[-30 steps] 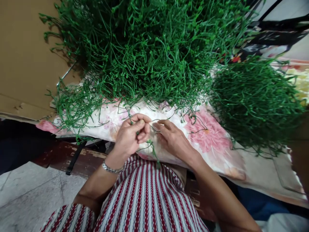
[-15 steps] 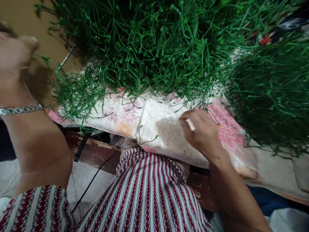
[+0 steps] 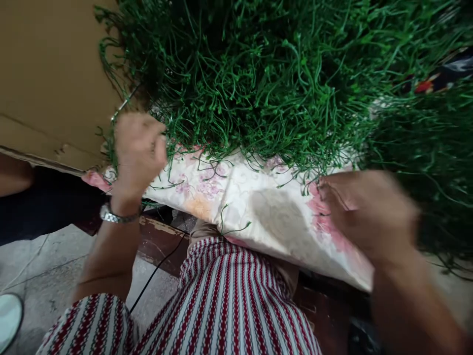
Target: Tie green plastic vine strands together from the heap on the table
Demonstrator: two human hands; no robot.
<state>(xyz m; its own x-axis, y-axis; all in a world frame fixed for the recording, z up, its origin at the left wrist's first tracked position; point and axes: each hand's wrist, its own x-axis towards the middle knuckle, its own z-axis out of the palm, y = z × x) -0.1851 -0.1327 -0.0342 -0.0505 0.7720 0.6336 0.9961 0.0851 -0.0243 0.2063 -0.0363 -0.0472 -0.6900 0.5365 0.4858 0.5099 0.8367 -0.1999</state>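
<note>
Covering the lap: striped clothing (image 3: 240, 296), close against the near edge of the floral cloth (image 3: 240, 190).
Forked green piece (image 3: 238, 230): loose and alone at that edge, seemingly left to deal with.
Left hand (image 3: 140, 153): fingers curled inward over the cloth's left end; blurred, cannot tell whether holding anything.
Right hand (image 3: 373, 212): fingers bent, thumb side drawn close; smeared by blur, cannot tell whether full or bare.
Heap on the right (image 3: 443, 143): dark green strands, perhaps a finished share, only a guess; partly behind the right hand, cut off by the frame.
Large green heap (image 3: 258, 84): tangled along the cloth's far side; judging by bulk, plenty apparently left; top out of frame, full amount impossible to make out.
Cardboard (image 3: 48, 64): left of the large heap, with a thin metal rod (image 3: 123, 106) nearby, upper end lost among strands.
</note>
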